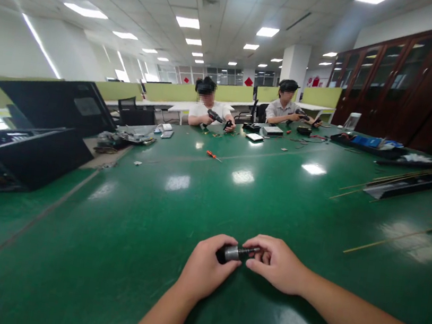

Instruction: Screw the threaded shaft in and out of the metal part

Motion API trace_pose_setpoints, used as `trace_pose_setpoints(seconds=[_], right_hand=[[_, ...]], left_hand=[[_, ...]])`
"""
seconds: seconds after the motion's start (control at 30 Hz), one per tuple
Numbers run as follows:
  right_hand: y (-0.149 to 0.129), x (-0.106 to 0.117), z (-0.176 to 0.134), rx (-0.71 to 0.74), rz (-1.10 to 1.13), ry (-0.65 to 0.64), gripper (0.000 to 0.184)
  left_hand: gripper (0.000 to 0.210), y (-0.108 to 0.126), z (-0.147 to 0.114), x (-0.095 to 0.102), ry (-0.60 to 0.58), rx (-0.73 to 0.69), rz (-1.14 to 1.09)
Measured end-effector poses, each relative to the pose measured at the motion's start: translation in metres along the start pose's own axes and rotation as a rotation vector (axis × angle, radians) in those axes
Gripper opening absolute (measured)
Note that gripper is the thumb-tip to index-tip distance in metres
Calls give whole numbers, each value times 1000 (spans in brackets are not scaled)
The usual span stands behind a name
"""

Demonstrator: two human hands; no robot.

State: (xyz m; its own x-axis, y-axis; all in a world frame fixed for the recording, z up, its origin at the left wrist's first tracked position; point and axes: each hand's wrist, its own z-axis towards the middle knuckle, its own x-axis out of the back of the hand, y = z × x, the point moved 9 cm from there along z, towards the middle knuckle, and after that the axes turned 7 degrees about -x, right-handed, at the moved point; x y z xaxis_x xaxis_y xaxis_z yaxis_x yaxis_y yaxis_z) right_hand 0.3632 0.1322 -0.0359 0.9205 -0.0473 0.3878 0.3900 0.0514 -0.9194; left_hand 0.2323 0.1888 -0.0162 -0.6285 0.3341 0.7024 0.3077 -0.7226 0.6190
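Handling the tool point(232, 254) at its narrow end appears to be the step in hand. It lies roughly level between the two hands, above the near part of the surface point(126, 256). The left hand point(212, 263) has a firm grip round the tool's thick body. The right hand point(277, 264) curls its fingertips at the slim shaft point(247, 250); whether that grip pinches or merely touches, I cannot tell. Judgement: the next move calls for a steady left hand and fine, in-line finger work at the shaft.
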Motion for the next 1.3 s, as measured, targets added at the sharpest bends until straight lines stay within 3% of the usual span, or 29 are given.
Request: trace_pose_setpoints(seconds=[0.53, 1.3], right_hand=[[5, 3, 0, 16, -62, 32, 9], [1, 6, -1, 12, -61, 23, 12]], left_hand=[[26, 16, -6, -2, 6, -102, 76], [28, 20, -9, 8, 94, -136, 105]])
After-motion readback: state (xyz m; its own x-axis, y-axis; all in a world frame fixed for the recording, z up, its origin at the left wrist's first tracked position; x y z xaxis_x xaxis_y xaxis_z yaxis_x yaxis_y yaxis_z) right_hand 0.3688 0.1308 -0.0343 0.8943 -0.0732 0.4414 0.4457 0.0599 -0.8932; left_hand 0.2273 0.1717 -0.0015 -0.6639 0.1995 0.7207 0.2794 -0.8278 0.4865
